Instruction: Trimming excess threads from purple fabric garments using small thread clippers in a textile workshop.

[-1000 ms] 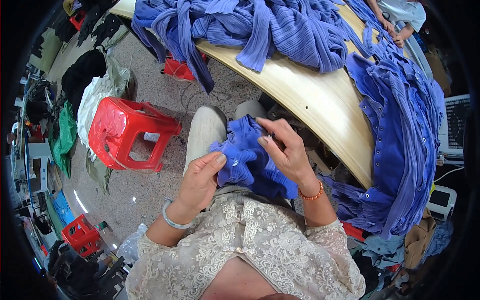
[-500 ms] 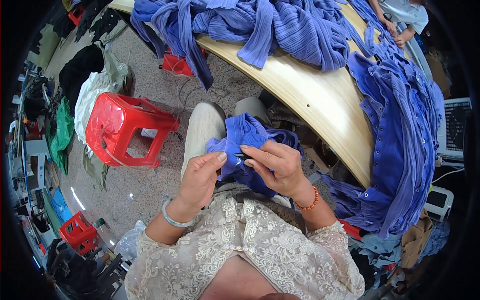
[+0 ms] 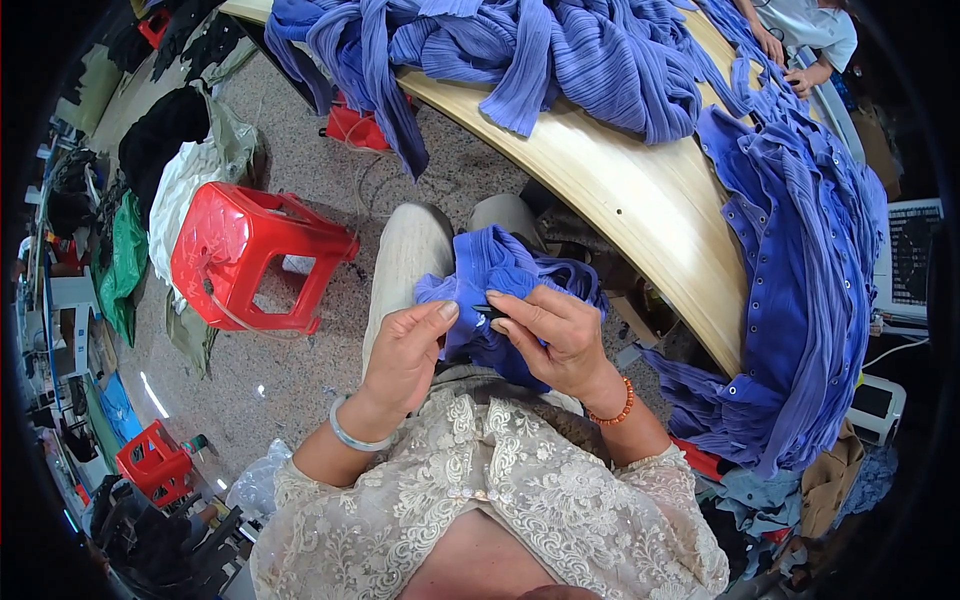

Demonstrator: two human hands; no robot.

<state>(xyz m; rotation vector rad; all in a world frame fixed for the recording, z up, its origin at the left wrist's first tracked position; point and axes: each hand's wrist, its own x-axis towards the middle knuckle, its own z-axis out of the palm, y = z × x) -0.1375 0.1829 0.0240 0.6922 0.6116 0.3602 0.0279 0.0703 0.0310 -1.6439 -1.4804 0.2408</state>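
Across my lap lies a blue-purple ribbed garment [image 3: 483,262], bunched between my two hands. The thumb and fingers of my left hand [image 3: 408,350] pinch its left edge. My right hand [image 3: 560,340] is closed over the cloth just to the right, its thumb and forefinger around a small dark tool [image 3: 487,311]. Most of that tool is hidden by the fingers, so its kind does not show. A small pale spot is on the cloth between the fingertips.
Ahead stands a curved wooden table [image 3: 640,190] heaped with blue ribbed garments [image 3: 600,60]. More blue cloth with eyelets [image 3: 790,270] hangs over its right end. A red stool [image 3: 225,250] stands to the left. At the far right another person's hands [image 3: 785,65] touch blue cloth.
Almost nothing differs. The view has shifted very slightly, and both hands keep their grip on the garment and the small dark tool.
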